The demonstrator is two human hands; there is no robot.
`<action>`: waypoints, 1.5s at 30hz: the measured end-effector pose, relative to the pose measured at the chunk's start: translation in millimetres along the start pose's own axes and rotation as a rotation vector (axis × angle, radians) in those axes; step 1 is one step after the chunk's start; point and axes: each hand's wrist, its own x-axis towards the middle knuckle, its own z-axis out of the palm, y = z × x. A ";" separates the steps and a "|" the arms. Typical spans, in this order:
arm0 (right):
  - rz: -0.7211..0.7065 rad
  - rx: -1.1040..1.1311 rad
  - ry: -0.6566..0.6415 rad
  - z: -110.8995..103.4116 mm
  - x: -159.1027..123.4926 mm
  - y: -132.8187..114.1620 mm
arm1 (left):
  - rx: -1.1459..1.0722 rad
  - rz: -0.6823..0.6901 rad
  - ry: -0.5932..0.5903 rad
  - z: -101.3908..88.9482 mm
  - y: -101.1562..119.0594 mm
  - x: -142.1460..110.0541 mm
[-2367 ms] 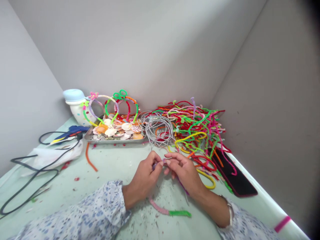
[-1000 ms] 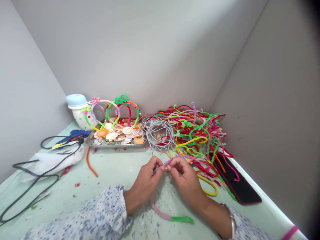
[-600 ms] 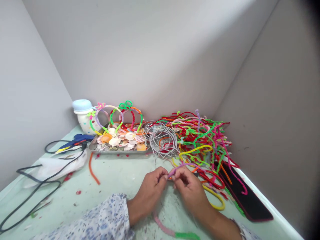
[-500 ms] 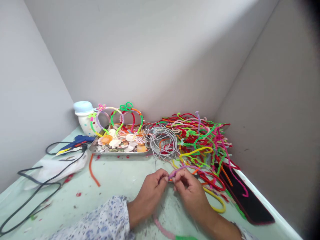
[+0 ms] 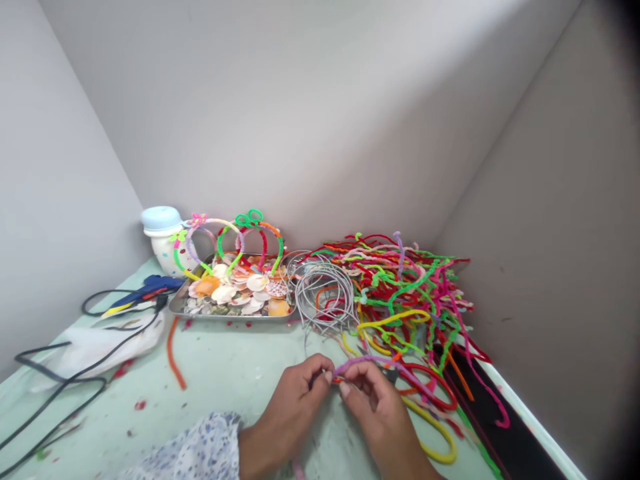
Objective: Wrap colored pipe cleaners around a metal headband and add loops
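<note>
Both hands meet low in the middle of the head view, fingertips close together. My left hand is closed, its thumb and index finger pinching the end of a purple pipe cleaner. That pipe cleaner arches over the fingers of my right hand and runs off to the right. My right hand is closed too, pinching at a thin piece with a bit of orange that shows between the fingertips; most of it is hidden. Below the left wrist a short pink fuzzy end peeks out at the bottom edge.
A heap of coloured pipe cleaners lies behind my right hand, with a coil of grey wire beside it. A metal tray holds shells and wrapped headbands. At left are a white jar, a blue glue gun and black cable.
The view has shifted slightly, so my hands sit a little lower. The purple pipe cleaner now arches higher over my right fingers. Most of the pink-and-green piece below has left view.
</note>
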 end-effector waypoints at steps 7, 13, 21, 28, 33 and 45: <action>0.108 0.005 -0.024 -3.6 2.8 4.3 | -0.019 0.004 -0.043 1.4 3.2 2.5; 0.093 -0.058 -0.004 -2.5 2.7 8.9 | -0.009 0.010 -0.055 1.0 -0.6 3.9; 0.117 -0.063 0.012 -1.9 1.9 5.9 | -0.039 0.025 -0.050 2.0 -8.5 4.5; 0.076 -0.053 0.005 -4.3 0.9 8.7 | -0.005 0.049 -0.043 2.1 -5.6 4.9; 0.049 -0.072 0.005 -3.6 1.9 8.1 | 0.022 0.053 -0.039 3.0 -7.2 4.8; -0.046 -0.139 0.026 -2.1 4.5 4.5 | 0.049 0.046 -0.057 2.3 -9.5 4.0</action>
